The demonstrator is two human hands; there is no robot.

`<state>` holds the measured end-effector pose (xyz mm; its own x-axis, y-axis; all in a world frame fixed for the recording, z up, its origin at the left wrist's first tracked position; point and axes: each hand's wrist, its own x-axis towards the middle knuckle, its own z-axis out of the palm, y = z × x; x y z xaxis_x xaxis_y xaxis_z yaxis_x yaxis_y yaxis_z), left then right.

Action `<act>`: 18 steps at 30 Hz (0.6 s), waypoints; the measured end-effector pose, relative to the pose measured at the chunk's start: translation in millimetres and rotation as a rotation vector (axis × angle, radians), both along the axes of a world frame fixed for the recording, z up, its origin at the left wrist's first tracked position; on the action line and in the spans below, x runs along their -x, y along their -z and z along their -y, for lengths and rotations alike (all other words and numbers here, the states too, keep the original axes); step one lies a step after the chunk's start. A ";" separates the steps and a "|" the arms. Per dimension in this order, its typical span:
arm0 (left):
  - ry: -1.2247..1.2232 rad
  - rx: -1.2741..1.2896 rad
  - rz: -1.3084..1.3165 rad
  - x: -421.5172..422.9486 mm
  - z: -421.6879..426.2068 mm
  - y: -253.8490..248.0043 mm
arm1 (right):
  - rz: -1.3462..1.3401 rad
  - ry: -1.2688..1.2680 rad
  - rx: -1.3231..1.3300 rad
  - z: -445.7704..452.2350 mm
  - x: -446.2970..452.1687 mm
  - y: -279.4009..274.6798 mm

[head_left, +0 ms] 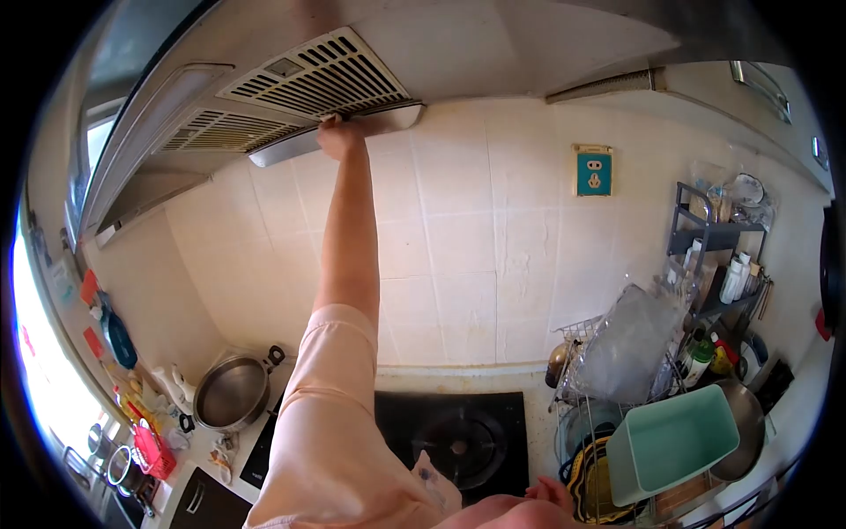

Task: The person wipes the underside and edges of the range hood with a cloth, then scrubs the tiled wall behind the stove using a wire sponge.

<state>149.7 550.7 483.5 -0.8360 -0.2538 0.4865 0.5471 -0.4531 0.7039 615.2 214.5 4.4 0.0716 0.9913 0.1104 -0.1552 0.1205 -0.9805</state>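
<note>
Slotted hood grille (pixel 319 74) sits just above the fingers of the left hand (pixel 338 138), its near edge at the fingertips; metal strip (pixel 389 121) runs out to both sides of them, long axis crosswise to the forearm. Left fingers curled, nearly closed, grip on either can't be told. Right hand (pixel 552 493) low, well apart, loosely bent, hold unclear.

We wear a pale pink top. Its left sleeve (pixel 330 388) is loose, creased and plain, terminating near the elbow in a seamed hem (pixel 342 319). Our left hand (pixel 339 138) and right hand (pixel 551 494) are bare.
</note>
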 end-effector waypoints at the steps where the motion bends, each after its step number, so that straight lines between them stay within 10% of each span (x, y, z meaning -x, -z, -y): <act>1: 0.033 -0.013 -0.024 -12.3 11.2 0.6 | 0.003 -0.003 0.066 0.7 -1.8 -3.1; 9: -0.050 0.351 -0.380 -74.2 -2.5 6.0 | 0.064 -0.023 0.027 7.3 3.8 -1.6; 18: 1.257 -0.153 0.043 -125.4 1.6 -17.3 | -0.019 -0.035 -0.022 -0.4 6.0 -11.9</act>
